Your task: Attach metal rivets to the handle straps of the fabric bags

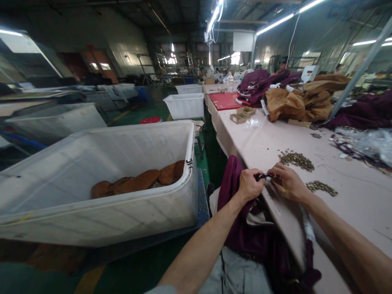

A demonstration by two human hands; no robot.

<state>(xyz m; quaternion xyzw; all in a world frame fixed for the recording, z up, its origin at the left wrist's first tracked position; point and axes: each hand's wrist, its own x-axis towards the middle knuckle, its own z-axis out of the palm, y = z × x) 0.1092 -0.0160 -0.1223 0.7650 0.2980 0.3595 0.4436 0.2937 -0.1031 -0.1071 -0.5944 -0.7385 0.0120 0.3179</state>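
A purple bag (230, 183) lies across my lap against the table edge, its pale lining partly showing. My left hand (251, 183) is closed in a pinch on a narrow dark strap (261, 177) above the bag. Close beside it, my right hand (284, 181) pinches the other end of that strap over the table's edge. A small light spot shows on the strap between the hands; I cannot make out what it is. Just beyond my right hand, small brass-coloured metal fittings lie in two piles, a larger pile (297, 160) and a smaller pile (321, 188).
The long table (251, 143) runs away on my right. Farther along it are small boxes of fittings (240, 117), a red board (225, 102), brown bags (286, 104) and purple bags (257, 83). On my left stands a large white bin (171, 204) with brown pieces (137, 183) inside.
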